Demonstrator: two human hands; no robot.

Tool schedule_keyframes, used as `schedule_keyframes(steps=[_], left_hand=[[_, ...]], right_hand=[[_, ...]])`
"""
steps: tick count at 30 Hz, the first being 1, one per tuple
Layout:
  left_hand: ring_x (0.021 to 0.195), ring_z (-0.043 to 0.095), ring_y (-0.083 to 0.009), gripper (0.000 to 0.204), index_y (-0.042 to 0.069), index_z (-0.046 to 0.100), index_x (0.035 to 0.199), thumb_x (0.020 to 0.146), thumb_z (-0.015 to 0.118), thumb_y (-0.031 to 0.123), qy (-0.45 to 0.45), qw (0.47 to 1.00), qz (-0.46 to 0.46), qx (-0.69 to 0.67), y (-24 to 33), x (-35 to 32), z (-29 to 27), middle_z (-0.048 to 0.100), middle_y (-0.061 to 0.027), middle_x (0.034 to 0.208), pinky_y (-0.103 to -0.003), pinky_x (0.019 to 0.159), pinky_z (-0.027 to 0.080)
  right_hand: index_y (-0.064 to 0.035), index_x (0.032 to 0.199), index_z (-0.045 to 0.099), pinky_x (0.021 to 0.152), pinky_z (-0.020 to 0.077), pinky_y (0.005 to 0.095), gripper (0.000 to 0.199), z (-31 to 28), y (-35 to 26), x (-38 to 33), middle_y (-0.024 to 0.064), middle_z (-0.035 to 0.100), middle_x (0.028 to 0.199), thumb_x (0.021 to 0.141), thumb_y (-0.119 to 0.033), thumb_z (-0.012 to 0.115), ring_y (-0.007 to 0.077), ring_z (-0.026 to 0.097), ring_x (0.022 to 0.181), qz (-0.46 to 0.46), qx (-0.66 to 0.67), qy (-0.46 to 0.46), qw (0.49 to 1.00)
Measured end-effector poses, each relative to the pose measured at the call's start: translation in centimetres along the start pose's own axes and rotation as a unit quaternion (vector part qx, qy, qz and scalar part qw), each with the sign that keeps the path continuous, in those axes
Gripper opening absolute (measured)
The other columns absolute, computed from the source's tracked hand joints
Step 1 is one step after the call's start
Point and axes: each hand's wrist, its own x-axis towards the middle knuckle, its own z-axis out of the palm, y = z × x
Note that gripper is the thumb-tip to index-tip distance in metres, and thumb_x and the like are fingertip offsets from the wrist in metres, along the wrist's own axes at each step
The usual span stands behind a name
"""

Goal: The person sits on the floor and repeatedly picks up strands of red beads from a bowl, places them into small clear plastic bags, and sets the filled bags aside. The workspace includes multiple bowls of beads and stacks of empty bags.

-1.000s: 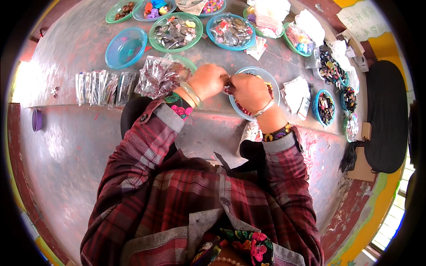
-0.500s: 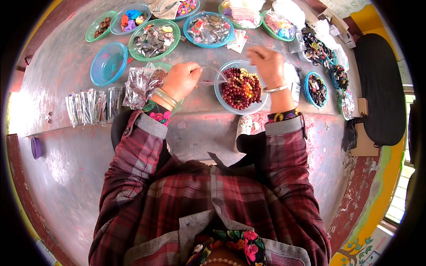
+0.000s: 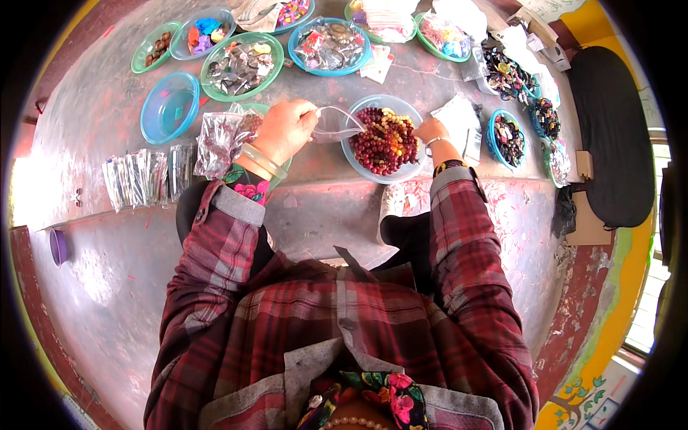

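Observation:
My left hand (image 3: 287,130) pinches the edge of a small clear plastic bag (image 3: 337,124), held level just left of a blue bowl (image 3: 358,165). That bowl is heaped with dark red and yellow bead bracelets (image 3: 385,140). My right hand (image 3: 431,131) rests at the bowl's right rim, its fingers down among the beads; whether it grips any bead is hidden. Under my left wrist lies a crumpled clear bag with dark beads (image 3: 221,140) over a green bowl.
Several green and blue bowls of trinkets (image 3: 242,66) line the far edge of the grey metal table, one blue bowl (image 3: 170,107) nearly bare. A row of small clear packets (image 3: 143,175) lies at the left. More bead bowls (image 3: 510,137) and white paper (image 3: 459,123) sit right.
My hands have come apart: the left now holds the clear bag out beside the bowl, and the right has moved to the bowl's right rim. The view has shifted too.

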Motion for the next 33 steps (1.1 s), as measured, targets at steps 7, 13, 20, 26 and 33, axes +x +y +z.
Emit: schedule_keyframes(steps=[7,13,20,26,33], left_hand=[[0.058,0.061,-0.0133,0.021,-0.003,0.062,0.091,0.087,0.055,0.017,0.021,1.000,0.011,0.019,-0.5,-1.1,-1.0,0.061,-0.0069,0.074,-0.025,0.052,0.049],[0.058,0.061,-0.0130,0.021,-0.002,0.062,0.090,0.087,0.056,0.018,0.023,1.000,0.003,0.015,-0.2,-1.1,-1.0,0.062,-0.0076,0.073,-0.026,0.052,0.049],[0.058,0.061,-0.0146,0.021,-0.002,0.062,0.090,0.086,0.056,0.018,0.030,0.998,0.021,0.049,-0.9,-1.1,-0.8,0.062,-0.0091,0.074,-0.026,0.053,0.049],[0.060,0.058,-0.0341,0.024,0.002,0.060,0.076,0.083,0.053,0.023,0.061,0.996,0.051,0.042,-0.6,-1.0,-0.4,0.059,-0.0163,0.062,-0.042,0.054,0.044],[0.062,0.059,-0.0301,0.022,0.001,0.062,0.080,0.083,0.054,0.021,0.060,0.994,0.080,0.037,-1.0,-0.7,0.0,0.060,-0.0153,0.070,-0.038,0.056,0.046]], right_hand=[[-0.0003,0.098,0.065,0.085,0.0478,0.0379,0.045,-1.2,-5.1,-1.9,0.0203,0.063,0.101,0.071,-0.036,0.060,0.0319,0.060,0.097,0.125,0.119,0.011,0.985],[-0.0025,0.094,0.067,0.082,0.0487,0.0370,0.039,-2.7,-5.4,-2.1,0.0195,0.064,0.098,0.070,-0.030,0.052,0.0328,0.062,0.092,0.095,0.107,0.040,0.989],[-0.0059,0.092,0.068,0.083,0.0478,0.0376,0.041,-7.6,-3.8,-3.3,0.0180,0.064,0.097,0.069,-0.038,0.058,0.0316,0.061,0.093,0.015,0.190,-0.011,0.982],[-0.0038,0.089,0.066,0.066,0.0477,0.0304,0.032,-10.6,-3.5,-5.7,0.0092,0.065,0.078,0.067,-0.027,0.063,0.0194,0.060,0.069,0.008,0.345,0.019,0.938],[-0.0012,0.095,0.063,0.059,0.0476,0.0242,0.024,-16.9,-4.8,-10.4,0.0053,0.064,0.082,0.076,-0.015,0.065,0.0106,0.058,0.070,-0.080,0.540,0.036,0.837]])
